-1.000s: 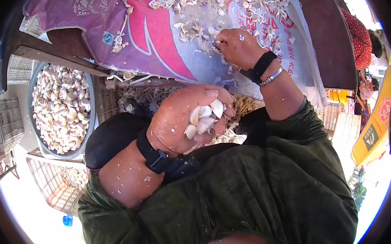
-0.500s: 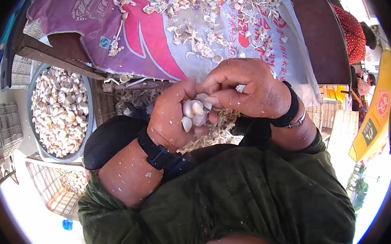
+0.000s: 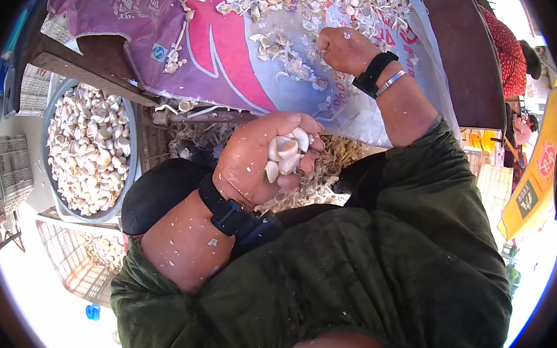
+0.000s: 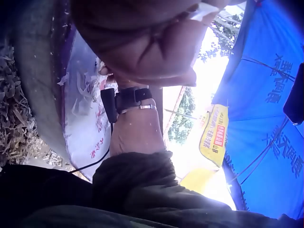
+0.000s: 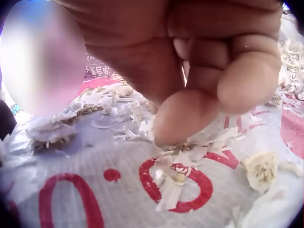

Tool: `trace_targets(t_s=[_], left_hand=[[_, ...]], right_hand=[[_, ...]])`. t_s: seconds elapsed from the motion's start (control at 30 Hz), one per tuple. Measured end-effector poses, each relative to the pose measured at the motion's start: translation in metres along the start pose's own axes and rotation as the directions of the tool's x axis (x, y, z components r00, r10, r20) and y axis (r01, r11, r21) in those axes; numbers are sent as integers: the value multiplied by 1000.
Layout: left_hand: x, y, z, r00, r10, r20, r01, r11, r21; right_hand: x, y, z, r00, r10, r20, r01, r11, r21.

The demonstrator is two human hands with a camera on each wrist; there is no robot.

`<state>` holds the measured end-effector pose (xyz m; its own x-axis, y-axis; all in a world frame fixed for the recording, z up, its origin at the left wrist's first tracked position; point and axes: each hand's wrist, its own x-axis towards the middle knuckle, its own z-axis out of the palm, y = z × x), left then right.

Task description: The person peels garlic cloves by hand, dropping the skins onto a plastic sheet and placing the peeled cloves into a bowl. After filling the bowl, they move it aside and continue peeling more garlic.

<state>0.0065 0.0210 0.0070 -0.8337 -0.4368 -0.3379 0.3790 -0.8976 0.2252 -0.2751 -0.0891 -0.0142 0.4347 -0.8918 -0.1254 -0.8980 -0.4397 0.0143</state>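
My left hand (image 3: 245, 156) is cupped palm up, its fingers curled round several garlic cloves (image 3: 288, 150) in the head view. In the left wrist view the same hand (image 4: 142, 42) fills the top, and its cloves are hidden. My right hand (image 3: 351, 52) is out over the printed sack (image 3: 239, 77) on the table, with its fingers bent. Seen from the right wrist, its fingertips (image 5: 183, 118) come down close over loose garlic skins (image 5: 171, 183). Thumb and forefinger tips are hidden there, so I cannot tell whether they pinch anything.
Garlic cloves and skins (image 3: 300, 2) lie heaped at the table's far side. To the left stands a round tub (image 3: 131, 160) full of cloves, with a plastic crate (image 3: 66, 257) below it. More skins (image 3: 342, 152) litter the ground between the knees.
Half a second ago my right hand was at the left hand's cloves. It has since gone forward and right, back over the table, near where it was a second ago.
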Motion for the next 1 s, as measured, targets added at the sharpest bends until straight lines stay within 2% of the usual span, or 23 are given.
trace_targets(t_s=[0.07, 0.1, 0.13, 0.17, 0.2, 0.27, 0.37, 0.4, 0.43, 0.47, 0.5, 0.57, 0.6, 0.67, 0.7, 0.73, 0.8, 0.83, 0.87, 0.9, 0.93, 1.0], left_hand=[[0, 0, 1, 1000, 15, 5, -15, 1000, 15], [-1, 0, 2, 999, 33, -21, -33, 999, 4], [-2, -1, 3, 998, 45, -49, -45, 999, -9], [-2, -2, 3, 998, 39, -48, -40, 999, -8], [-2, -3, 3, 997, 45, -68, -47, 999, -24], [-3, -3, 6, 995, 55, -85, -58, 998, -32], [-10, 0, 11, 991, 120, -54, -124, 990, -66], [-14, 1, 10, 991, 137, 4, -136, 986, -93], [-18, 2, 9, 987, 151, 62, -143, 982, -121], [-25, 4, 9, 986, 154, 64, -146, 982, -118], [-35, 8, 10, 958, 248, 147, -229, 964, -133], [-60, 22, 11, 868, 408, 282, -377, 912, -160], [-77, 34, 11, 815, 473, 336, -442, 881, -167], [-110, 59, 5, 674, 662, 328, -636, 746, -198], [-128, 75, -8, 614, 739, 278, -682, 674, -284], [-144, 90, -19, 550, 806, 220, -720, 591, -365], [-165, 105, -22, 496, 851, -172, -693, 269, -668], [-171, 116, -43, 463, 846, -264, -707, 173, -686], [-174, 126, -71, 436, 828, -353, -713, 79, -696], [-179, 130, -89, 417, 800, -430, -758, 45, -651], [-185, 132, -89, 468, 736, -490, -703, -26, -710], [-203, 145, -118, 469, 718, -514, -662, -99, -743]], right_hand=[[-8, -10, -13, 964, 223, -142, -177, 943, 282], [-12, -16, -24, 960, 272, -60, -203, 831, 518], [-21, -35, -46, 953, 302, 17, -223, 663, 715], [-32, -58, -68, 943, 317, 101, -242, 446, 862], [-42, -76, -82, 940, 326, 99, -245, 444, 862], [-55, -102, -100, 997, 56, 61, -80, 440, 894], [-63, -110, -101, 998, 53, -38, 9, 463, 886], [-61, -104, -95, 998, 48, -47, 19, 468, 883], [-56, -91, -82, 976, 185, -113, 3, 510, 860], [-51, -78, -69, 931, 316, -181, -22, 545, 838], [-50, -66, -58, 931, 315, -184, -20, 548, 836], [-44, -44, -36, 871, 465, -157, -255, 702, 665], [-40, -39, -25, 872, 462, -163, -251, 707, 661], [-33, -30, -5, 838, 540, -76, -396, 699, 595], [-26, -27, -2, 849, 528, 19, -432, 675, 598], [-18, -27, 3, 848, 529, 17, -433, 675, 597], [0, -29, 8, 884, 466, -42, -362, 739, 568], [7, -36, 8, 879, 473, -50, -366, 740, 565], [13, -44, 7, 905, 420, -76, -306, 763, 569], [17, -48, 8, 925, 366, -99, -248, 783, 571], [27, -31, 27, 983, 118, -139, -43, 893, 448], [31, -37, 37, 991, -6, -132, 66, 886, 458]])
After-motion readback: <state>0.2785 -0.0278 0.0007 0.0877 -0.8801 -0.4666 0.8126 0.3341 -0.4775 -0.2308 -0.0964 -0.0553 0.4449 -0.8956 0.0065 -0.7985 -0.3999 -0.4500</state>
